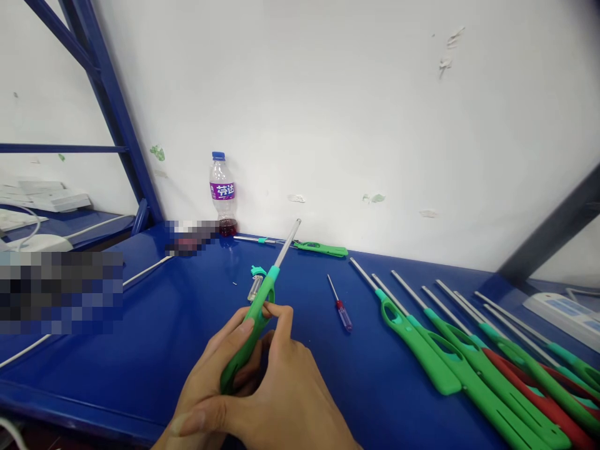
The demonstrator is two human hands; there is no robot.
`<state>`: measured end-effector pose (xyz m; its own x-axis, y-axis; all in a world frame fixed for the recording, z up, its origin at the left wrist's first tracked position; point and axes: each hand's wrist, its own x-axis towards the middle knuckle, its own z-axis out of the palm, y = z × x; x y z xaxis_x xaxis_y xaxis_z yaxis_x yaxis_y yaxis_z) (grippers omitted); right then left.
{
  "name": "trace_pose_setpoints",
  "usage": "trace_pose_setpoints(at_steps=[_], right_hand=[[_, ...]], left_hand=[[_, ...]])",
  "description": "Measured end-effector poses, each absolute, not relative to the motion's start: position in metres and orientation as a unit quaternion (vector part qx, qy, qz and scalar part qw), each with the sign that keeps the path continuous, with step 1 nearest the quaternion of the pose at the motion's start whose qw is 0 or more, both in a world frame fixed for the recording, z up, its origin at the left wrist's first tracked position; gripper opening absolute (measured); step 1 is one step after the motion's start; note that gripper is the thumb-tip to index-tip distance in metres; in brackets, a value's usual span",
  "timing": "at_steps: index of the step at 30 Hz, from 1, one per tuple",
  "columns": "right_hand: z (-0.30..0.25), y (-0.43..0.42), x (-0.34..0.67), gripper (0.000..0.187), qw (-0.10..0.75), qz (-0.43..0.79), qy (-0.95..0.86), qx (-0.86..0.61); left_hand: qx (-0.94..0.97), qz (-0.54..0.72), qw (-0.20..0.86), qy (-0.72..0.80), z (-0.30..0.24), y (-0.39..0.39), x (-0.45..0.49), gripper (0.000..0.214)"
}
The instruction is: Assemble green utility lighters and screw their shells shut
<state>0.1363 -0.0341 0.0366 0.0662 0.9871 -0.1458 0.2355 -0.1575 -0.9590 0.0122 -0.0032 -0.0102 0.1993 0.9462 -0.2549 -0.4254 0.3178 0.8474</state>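
A green long-neck gas lighter [257, 310] with a metal tube points up and away in front of me. My left hand [206, 369] is closed round its body, the thumb pressed along the side. My right hand [300, 387] grips it from the other side, index finger bent at the trigger loop; its other fingers are partly hidden. Just behind the lighter lies a small clear part with a teal end [255, 284]. To the right rests a screwdriver [344, 314] with a purple and red handle. An opened-up green lighter [323, 249] lies near the wall.
Several green lighters [422, 350] and a red one [539, 394] lie in a row at the right. A drink bottle [224, 194] stands against the wall. A white power strip [565, 315] is at the far right. Blue frame posts [110, 94] flank the blue table [117, 381].
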Motion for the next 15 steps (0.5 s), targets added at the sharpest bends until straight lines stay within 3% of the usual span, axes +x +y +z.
trace_pose_setpoints(at_steps=[15], right_hand=[[0.034,-0.033,0.136,0.08,0.383,0.441,-0.504,-0.637]], left_hand=[[0.357,0.532,0.664,0.386,-0.03,-0.006,0.002,0.048]])
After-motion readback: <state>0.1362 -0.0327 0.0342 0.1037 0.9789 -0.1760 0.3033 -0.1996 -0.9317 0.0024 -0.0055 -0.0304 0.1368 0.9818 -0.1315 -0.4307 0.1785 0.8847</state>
